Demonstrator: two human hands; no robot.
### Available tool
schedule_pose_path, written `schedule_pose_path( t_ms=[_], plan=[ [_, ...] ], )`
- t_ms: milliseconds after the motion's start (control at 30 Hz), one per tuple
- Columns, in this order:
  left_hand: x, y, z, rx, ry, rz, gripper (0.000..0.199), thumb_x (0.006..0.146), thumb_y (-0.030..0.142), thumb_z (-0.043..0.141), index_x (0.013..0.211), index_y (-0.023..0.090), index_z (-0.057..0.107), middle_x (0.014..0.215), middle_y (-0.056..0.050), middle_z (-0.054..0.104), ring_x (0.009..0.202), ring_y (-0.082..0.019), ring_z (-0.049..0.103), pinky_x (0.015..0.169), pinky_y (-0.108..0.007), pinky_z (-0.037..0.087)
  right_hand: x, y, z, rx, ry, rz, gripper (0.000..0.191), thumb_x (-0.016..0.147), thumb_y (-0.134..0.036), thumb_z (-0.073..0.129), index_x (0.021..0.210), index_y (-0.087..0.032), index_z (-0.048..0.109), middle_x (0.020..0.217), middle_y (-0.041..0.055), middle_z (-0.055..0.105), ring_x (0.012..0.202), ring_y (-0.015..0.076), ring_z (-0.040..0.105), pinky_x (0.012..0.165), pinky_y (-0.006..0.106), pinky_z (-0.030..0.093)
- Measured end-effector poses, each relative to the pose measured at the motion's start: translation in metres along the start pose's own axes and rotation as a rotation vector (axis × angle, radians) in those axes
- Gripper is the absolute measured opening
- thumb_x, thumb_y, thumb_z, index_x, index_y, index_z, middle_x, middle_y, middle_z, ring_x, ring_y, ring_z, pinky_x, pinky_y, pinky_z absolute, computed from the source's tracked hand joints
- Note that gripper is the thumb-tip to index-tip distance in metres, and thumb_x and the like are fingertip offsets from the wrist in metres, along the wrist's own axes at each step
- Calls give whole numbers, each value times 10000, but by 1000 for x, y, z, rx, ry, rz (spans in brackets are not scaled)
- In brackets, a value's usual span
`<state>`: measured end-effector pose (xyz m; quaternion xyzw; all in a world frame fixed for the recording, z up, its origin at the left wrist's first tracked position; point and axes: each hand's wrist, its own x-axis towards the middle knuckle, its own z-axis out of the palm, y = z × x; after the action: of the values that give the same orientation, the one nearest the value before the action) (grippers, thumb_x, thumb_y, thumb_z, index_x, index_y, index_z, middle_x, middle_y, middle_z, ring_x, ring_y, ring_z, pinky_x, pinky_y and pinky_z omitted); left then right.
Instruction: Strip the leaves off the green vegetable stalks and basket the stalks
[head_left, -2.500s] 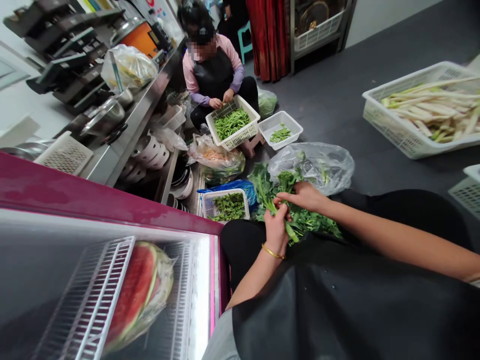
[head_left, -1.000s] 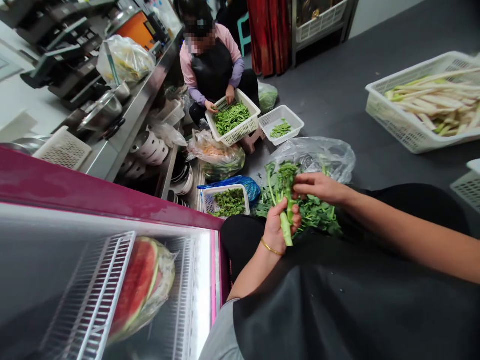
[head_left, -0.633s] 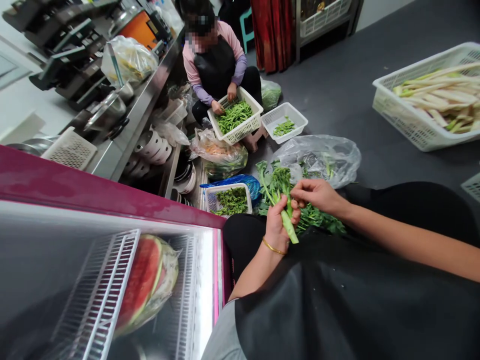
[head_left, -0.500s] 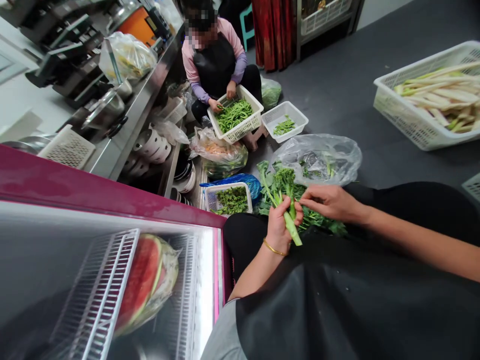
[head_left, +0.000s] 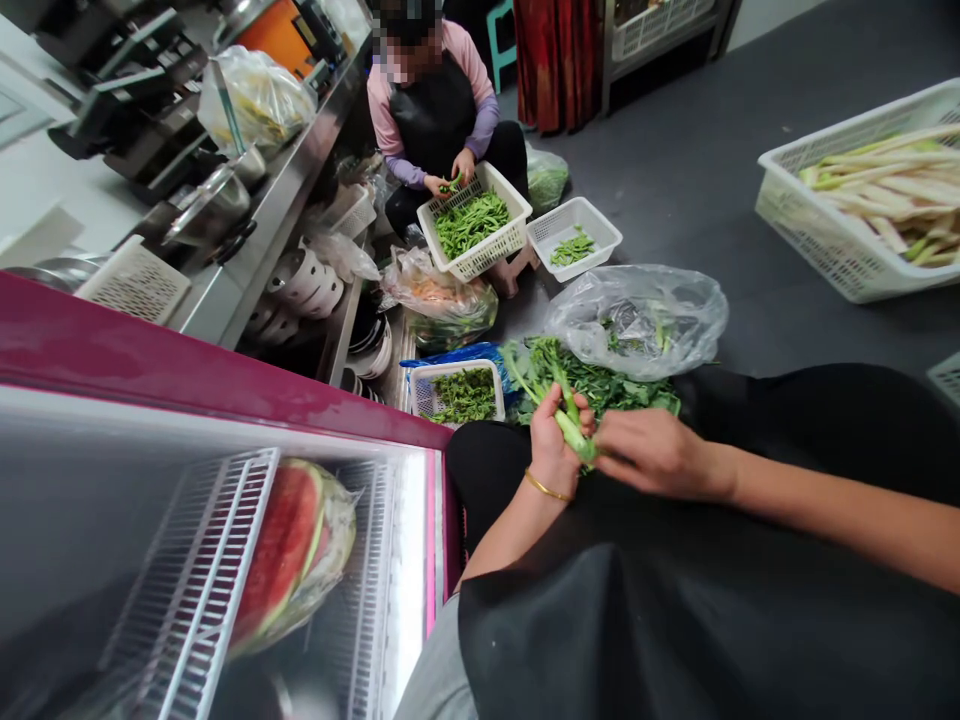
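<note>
My left hand (head_left: 556, 440) is wrapped round thick pale-green broccoli-like stalks (head_left: 571, 428), their leafy tops pointing up and away and their cut end toward my lap. At that cut end is my right hand (head_left: 660, 450), fingers drawn together in a pinch and slightly blurred. Whatever sits between those fingertips is hidden. Beneath and beyond both hands lies a heap of leafy greens (head_left: 630, 388). Just past the heap rests a clear plastic bag (head_left: 675, 315) with some green scraps in it.
A small white basket (head_left: 499, 395) of greens stands left of the heap. Opposite me, a person (head_left: 435, 110) handles green beans over a white basket (head_left: 517, 235). A crate (head_left: 817, 240) of pale stalks is at right. An open fridge (head_left: 442, 530) with cut watermelon (head_left: 281, 550) borders my left.
My right hand has moved down and left to the stalks' cut end. The stalks sit slightly lower, their tops tipped leftward. The person opposite has lifted a bean above the basket.
</note>
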<state>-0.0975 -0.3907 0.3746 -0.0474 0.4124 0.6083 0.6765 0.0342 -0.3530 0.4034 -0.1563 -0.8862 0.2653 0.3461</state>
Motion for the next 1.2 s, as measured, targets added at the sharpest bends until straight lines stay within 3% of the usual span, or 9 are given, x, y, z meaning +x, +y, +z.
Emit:
schedule_pose_path(
  t_ms=[167,333,400,533,633,767,900,1067,1200],
  plan=[
    [-1,-8,4,140,-5,335,282,660,303,743,778,181,518,580,33,560,443,-80,508,440,-181,351,18,32,-11,321,94,638,260,805,-421,591,707,-186,537,531,-4,564,465,125,519,451,238,393],
    [-3,-12,2,181,-54,481,322,595,244,801,736,177,519,628,55,502,502,-53,500,504,-175,407,32,48,-3,601,62,743,316,698,-457,698,755,-182,553,522,-20,566,459,127,519,444,246,419],
    [-2,-12,0,177,-98,415,333,600,246,804,767,183,523,640,47,503,528,-69,516,483,-174,406,30,49,1,621,75,752,326,702,-465,706,732,-180,552,508,-26,553,446,117,508,432,237,407],
    [1,-11,-2,74,-191,117,338,655,281,766,872,199,521,653,21,529,527,-101,536,408,-161,342,24,53,7,591,174,786,344,677,-456,752,717,-182,548,491,-33,542,421,108,494,405,228,390],
    [2,-9,-1,-28,-227,-21,308,650,216,749,846,184,513,668,16,524,504,-75,505,394,-142,300,19,57,14,830,265,822,402,633,-489,782,707,-188,525,500,-46,518,420,100,488,394,224,391],
    [1,-9,1,-79,-231,-44,251,661,185,723,818,163,528,680,8,522,501,-59,479,399,-140,290,8,59,18,1118,321,874,455,591,-489,812,663,-187,479,512,-60,470,432,90,492,378,205,373],
    [0,-10,3,-84,-168,125,314,610,161,766,827,162,540,720,18,544,541,-60,511,450,-157,353,2,57,7,900,396,875,426,620,-498,791,686,-187,507,525,-40,526,446,101,516,404,217,407],
    [1,-17,3,109,-102,349,370,561,183,803,857,170,581,637,58,492,505,-68,501,474,-197,380,20,53,-7,478,171,774,348,735,-495,694,690,-186,540,551,-4,592,493,133,550,473,254,445],
    [7,-18,-5,155,-30,335,352,566,188,792,855,174,591,631,53,509,509,-69,499,474,-195,368,29,56,3,187,62,646,333,788,-464,621,629,-197,503,512,-2,557,478,141,519,474,265,412]
  ],
)
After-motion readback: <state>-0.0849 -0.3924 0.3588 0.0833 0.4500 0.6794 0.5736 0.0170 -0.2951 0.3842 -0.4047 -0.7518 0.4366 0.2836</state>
